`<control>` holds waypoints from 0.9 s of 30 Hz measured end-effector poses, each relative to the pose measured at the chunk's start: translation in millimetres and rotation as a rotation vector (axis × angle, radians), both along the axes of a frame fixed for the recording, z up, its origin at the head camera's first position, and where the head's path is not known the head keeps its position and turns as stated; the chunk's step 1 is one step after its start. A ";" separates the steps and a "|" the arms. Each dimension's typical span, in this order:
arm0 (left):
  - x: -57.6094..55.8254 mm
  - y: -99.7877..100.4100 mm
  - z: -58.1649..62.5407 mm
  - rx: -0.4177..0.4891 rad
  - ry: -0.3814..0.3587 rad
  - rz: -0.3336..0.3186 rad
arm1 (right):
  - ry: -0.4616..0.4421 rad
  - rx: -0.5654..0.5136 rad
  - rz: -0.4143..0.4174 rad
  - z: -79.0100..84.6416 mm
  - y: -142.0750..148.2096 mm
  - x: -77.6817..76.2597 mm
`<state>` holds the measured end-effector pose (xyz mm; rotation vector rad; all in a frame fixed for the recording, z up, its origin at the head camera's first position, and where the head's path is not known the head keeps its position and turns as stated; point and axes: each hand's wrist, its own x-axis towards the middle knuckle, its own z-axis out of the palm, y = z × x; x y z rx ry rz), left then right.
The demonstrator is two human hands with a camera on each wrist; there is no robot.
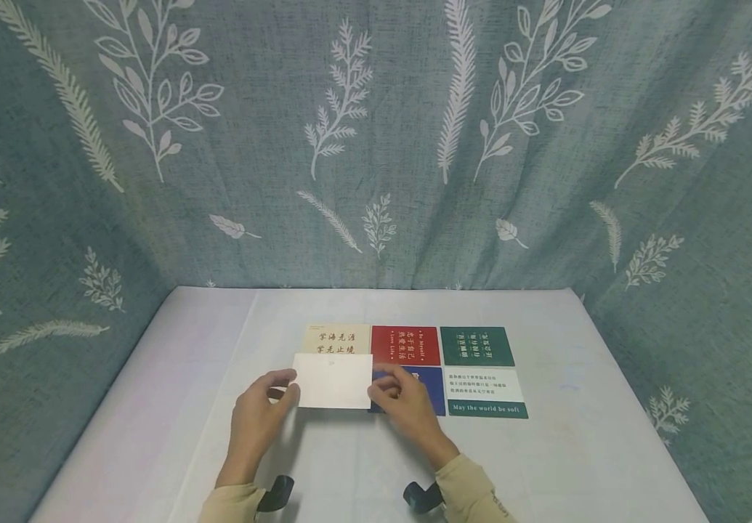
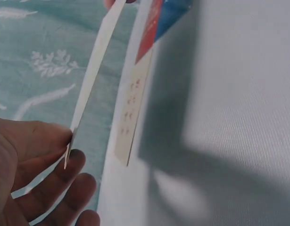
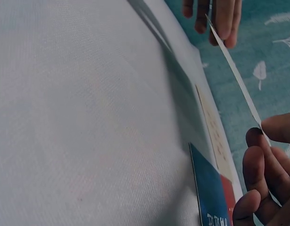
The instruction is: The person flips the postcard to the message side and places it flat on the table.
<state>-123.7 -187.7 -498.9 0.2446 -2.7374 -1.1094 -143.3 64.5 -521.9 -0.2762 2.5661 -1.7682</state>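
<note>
A blank-looking white card (image 1: 333, 382) is held up over the table between both hands. My left hand (image 1: 261, 407) pinches its left edge between thumb and fingers, and my right hand (image 1: 408, 403) pinches the right edge the same way. In the left wrist view the card (image 2: 95, 66) appears nearly edge-on, raised off the table. Behind it in the head view lies a cream card (image 1: 336, 338) with Chinese lettering, its lower part hidden. A blue card (image 1: 431, 392) lies partly covered by my right hand.
To the right of the cream card lie a red card (image 1: 406, 345) and a dark green card (image 1: 476, 346). Below the green one is a white-and-green card (image 1: 485, 392) with printed text. A white cloth covers the table (image 1: 585, 450); a patterned green curtain (image 1: 376, 145) hangs behind.
</note>
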 end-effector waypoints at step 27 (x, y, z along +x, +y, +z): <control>-14.5 -0.6 -19.1 -0.237 -0.016 0.025 | -0.050 0.183 0.011 3.1 -18.4 -5.4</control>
